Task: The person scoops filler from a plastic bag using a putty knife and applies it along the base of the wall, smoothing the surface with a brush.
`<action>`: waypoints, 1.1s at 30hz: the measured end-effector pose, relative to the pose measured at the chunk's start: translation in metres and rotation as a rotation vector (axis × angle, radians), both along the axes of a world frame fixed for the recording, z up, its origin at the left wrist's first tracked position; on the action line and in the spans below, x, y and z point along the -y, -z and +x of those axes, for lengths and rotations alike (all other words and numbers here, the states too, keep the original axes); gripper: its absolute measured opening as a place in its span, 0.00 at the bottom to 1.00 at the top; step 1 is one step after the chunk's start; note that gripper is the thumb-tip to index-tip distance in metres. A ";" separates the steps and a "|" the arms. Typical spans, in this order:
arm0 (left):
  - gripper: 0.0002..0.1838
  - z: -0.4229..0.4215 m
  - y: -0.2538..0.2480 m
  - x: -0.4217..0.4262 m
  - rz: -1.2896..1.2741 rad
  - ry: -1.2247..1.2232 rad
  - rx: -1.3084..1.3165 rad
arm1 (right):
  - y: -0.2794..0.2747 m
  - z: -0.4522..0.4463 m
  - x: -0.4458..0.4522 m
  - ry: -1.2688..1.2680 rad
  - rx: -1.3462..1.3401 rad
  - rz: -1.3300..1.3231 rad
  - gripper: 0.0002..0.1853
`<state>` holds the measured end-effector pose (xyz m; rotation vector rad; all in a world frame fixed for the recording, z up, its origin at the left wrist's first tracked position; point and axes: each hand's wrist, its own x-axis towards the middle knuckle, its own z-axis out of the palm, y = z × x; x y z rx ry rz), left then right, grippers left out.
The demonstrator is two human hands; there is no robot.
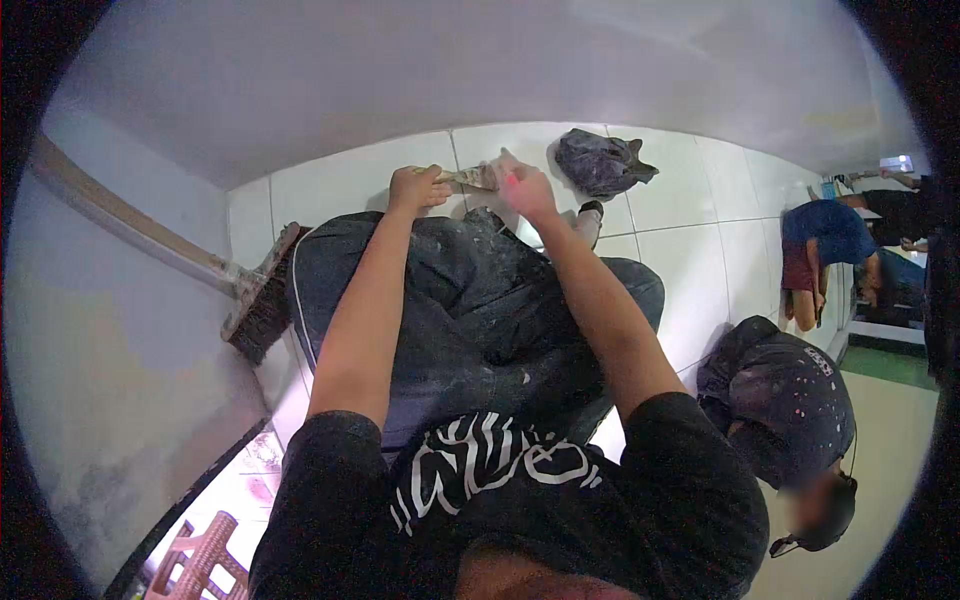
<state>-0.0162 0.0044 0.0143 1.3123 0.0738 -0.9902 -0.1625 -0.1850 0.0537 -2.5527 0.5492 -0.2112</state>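
My left hand (418,189) is closed around the handle of a putty knife (476,178), which points to the right over the white floor tiles. Its blade looks smeared with pale material. At the blade's end is my right hand (528,194), with fingers closed on a thin, whitish piece (506,160); blur hides what kind of thing this is. Both hands are beyond my knees, close to the foot of the wall. Just right of my right hand, a dark crumpled plastic bag (602,163) sits on the tiles.
A broom (262,300) leans at my left, bristles near my knee. Walls (480,70) rise ahead and at left. A brown plastic chair (200,560) shows lower left. One person (780,400) crouches close at my right; other people (835,235) are farther off.
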 end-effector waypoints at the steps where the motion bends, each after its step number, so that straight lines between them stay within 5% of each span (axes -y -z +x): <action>1: 0.21 -0.002 -0.006 0.000 0.020 -0.006 0.033 | 0.015 -0.001 0.001 -0.069 0.025 -0.095 0.26; 5: 0.19 -0.002 -0.011 0.000 0.010 -0.025 0.083 | 0.014 0.003 -0.014 -0.023 -0.044 -0.049 0.27; 6: 0.19 -0.001 -0.007 0.001 0.009 -0.028 0.076 | -0.027 0.002 -0.018 -0.007 -0.210 0.063 0.26; 9: 0.19 -0.002 -0.006 0.000 0.011 -0.054 0.087 | -0.012 -0.001 -0.009 0.127 0.169 0.340 0.24; 14: 0.18 -0.003 -0.015 0.000 0.013 -0.050 0.079 | 0.022 0.004 -0.005 0.082 -0.103 -0.134 0.19; 22: 0.21 -0.005 -0.020 -0.006 0.019 -0.055 0.104 | 0.008 0.009 0.001 0.173 0.123 0.065 0.17; 33: 0.21 -0.001 -0.017 -0.008 0.021 -0.013 0.100 | 0.011 0.010 -0.017 0.128 0.013 0.121 0.17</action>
